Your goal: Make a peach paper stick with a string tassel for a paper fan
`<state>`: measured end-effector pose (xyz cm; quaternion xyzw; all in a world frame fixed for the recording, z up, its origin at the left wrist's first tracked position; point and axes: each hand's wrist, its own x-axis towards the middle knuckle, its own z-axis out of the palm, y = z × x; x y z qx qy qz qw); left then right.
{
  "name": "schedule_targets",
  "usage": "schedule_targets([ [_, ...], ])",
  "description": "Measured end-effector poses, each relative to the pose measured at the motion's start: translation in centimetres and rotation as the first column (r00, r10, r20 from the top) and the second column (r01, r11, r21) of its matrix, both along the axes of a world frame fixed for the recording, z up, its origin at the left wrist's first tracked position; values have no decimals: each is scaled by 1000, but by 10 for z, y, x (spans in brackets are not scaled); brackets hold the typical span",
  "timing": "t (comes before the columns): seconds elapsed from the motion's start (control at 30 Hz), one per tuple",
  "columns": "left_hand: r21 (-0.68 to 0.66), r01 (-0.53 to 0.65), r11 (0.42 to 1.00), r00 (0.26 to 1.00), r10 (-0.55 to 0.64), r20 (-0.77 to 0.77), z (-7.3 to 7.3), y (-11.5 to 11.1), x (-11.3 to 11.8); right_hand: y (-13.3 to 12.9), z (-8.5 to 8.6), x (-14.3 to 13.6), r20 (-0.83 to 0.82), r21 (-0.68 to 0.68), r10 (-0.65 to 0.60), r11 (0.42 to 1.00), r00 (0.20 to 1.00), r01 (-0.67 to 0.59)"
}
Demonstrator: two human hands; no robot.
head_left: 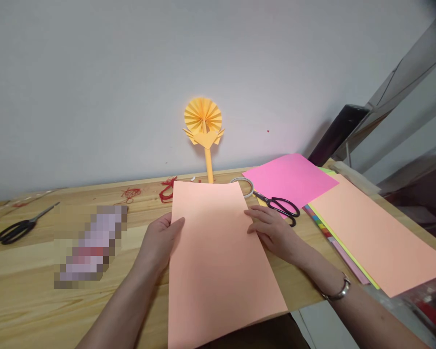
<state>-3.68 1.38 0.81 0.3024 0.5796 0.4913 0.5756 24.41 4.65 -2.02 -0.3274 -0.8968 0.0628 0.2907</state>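
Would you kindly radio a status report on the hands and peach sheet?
Left hand gripping left edge of peach sheet, right hand touching right edge. Sheet unfolded, nothing lying on it. Black-handled scissors close by right hand.

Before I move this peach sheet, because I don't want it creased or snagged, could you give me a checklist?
1. Peach sheet uncreased: ok, no fold shows.
2. Left hand placed: ok, thumb over the sheet's left edge.
3. Right hand placed: ok, fingertips at the right edge.
4. Scissors on the right well clear: not ok, close beside the right hand.
5. Grey ring not touching the sheet: cannot tell, they overlap in view.
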Motion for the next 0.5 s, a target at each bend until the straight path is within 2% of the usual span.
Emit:
schedule_targets([
  [0.2, 23, -16, 1000, 973, 20, -231, -14, 4, -6, -2, -7, -5, 40, 41, -26, 999, 999, 24],
  [0.23, 27, -15, 1000, 968, 21, -251, -15, 5, -6, 0, -7, -4, 53, 65, -80, 995, 995, 76],
  [0.3, 41, -3, 999, 961, 15, -277, -16, 6, -4, 6, -5, 4, 83, 109, -269, 960, 960, 259],
  [0.4, 31, 1, 1000, 930, 11, -366, -15, 6, -2, 18, 5, 25, 197, 58, -572, 817, 796, 573],
  [0.43, 24, 2, 1000, 915, 8, -404, -16, 6, -2, 22, 10, 33, 260, 19, -619, 770, 741, 638],
  [0.5, 19, 14, 1000, 890, -4, -455, -17, 6, -3, 31, 19, 51, 364, 2, -722, 633, 589, 774],
])
